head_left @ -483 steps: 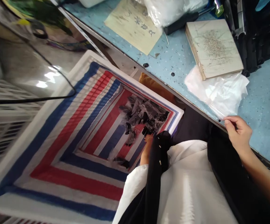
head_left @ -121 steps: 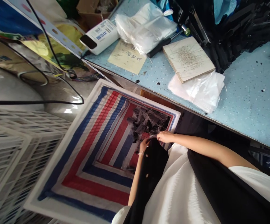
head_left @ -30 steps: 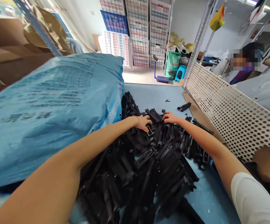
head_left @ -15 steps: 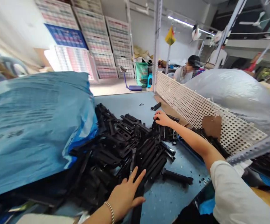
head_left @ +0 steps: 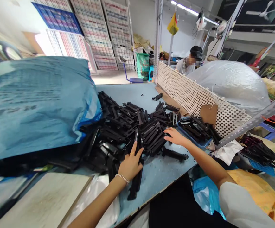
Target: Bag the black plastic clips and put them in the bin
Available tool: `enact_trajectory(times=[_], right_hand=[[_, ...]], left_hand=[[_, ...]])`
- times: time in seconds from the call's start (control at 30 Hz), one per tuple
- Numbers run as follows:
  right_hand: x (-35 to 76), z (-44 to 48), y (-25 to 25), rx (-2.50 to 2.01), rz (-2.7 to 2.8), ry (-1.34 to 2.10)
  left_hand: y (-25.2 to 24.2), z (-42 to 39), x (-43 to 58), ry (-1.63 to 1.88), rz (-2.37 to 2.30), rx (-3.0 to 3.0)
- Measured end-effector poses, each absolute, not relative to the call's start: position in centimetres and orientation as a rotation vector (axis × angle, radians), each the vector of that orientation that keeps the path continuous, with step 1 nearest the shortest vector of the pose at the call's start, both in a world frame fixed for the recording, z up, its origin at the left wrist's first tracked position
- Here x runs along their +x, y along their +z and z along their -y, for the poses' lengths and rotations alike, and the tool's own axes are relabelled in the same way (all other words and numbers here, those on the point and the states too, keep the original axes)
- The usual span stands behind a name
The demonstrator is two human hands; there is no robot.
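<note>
A heap of long black plastic parts covers much of the blue-grey table. At its near edge, my left hand lies with fingers spread, index fingertip touching the pile. One long black part runs out from beneath that hand toward the table's front edge. My right hand hovers at the right end of a neat row of black parts, fingers apart and slightly bent. Just below it a single black part rests on the tabletop.
A large blue plastic bag bulges over the left side. To the right, a blue tray holds more black parts beside a white perforated panel. A silver-grey bag and a seated person are beyond the panel.
My right hand has come back from the far side of the heap to the row's right end. My left hand stays at the near edge, fingers still spread. The camera view has shifted.
</note>
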State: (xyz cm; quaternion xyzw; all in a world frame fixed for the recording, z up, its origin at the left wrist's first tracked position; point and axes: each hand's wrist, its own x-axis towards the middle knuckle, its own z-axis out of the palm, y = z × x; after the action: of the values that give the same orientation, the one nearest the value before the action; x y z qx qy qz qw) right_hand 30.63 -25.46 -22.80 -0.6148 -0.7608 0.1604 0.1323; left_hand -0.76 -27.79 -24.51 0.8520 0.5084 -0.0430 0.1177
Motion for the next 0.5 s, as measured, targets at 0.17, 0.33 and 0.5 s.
enact_trajectory(times=[0.17, 0.33, 0.5], right_hand=[[29.5, 31.9, -25.2, -1.864, 2.288, 0.603], [29.0, 33.8, -28.3, -2.009, 2.286, 0.584], [28.3, 32.8, -28.6, -1.870, 2.369, 0.547]], left_hand=[[-22.3, 25.9, -2.0, 0.006, -1.384, 2.325], [-19.7, 22.8, -4.8, 0.312, -1.217, 2.279], [-16.3, 19.1, -6.0, 0.651, -1.370, 2.086]])
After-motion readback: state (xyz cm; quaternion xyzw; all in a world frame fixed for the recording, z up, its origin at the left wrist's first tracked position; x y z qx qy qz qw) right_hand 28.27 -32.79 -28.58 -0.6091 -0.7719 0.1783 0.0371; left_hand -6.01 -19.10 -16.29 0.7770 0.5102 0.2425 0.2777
